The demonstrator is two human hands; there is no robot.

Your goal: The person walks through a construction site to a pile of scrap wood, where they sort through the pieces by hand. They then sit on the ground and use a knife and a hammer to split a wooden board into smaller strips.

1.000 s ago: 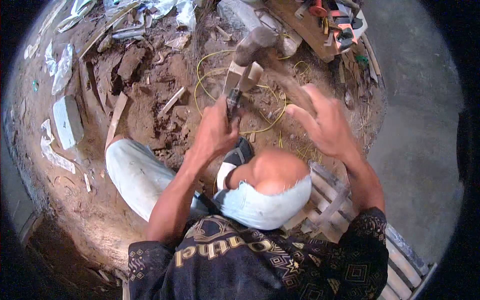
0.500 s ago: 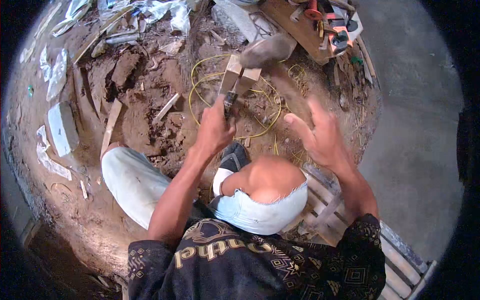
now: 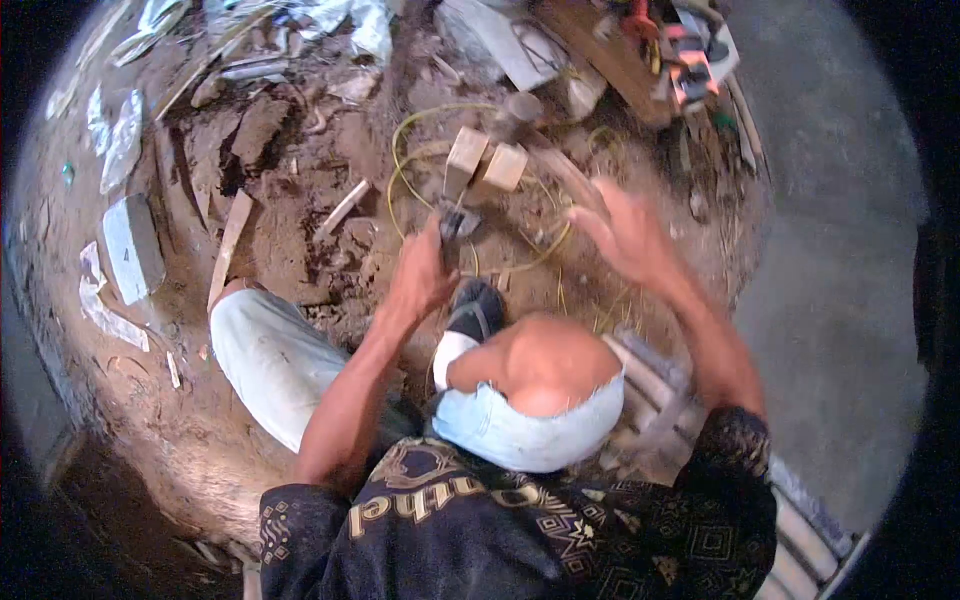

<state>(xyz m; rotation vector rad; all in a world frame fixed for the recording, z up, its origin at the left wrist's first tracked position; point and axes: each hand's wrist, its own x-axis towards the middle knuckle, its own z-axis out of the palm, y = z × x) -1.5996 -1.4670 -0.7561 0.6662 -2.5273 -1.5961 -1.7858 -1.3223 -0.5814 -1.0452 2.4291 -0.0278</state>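
In my left hand (image 3: 425, 268) is a black-handled knife (image 3: 460, 218), its handle wrapped by my fingers and its blade pointing away from me. At the blade's far end stands a pale wood block (image 3: 466, 160). A second block piece (image 3: 506, 168) sits just right of it, with a dark gap between the two. My right hand (image 3: 632, 235) grips the wooden handle of a mallet (image 3: 566, 176), blurred by motion. The mallet's head (image 3: 521, 108) is just beyond the two wood pieces in this view.
Yellow cord (image 3: 400, 140) loops over the dirt around the blocks. A whitish block (image 3: 130, 248) and wood strips (image 3: 230, 245) lie to the left. A brown board (image 3: 610, 55) and an orange-and-black item (image 3: 692, 78) are at upper right. A slatted wooden frame (image 3: 800, 540) lies at lower right.
The wood block, whole at its top before, now shows as two separated pieces. The mallet's head has dropped lower, and the knife has tilted toward me.
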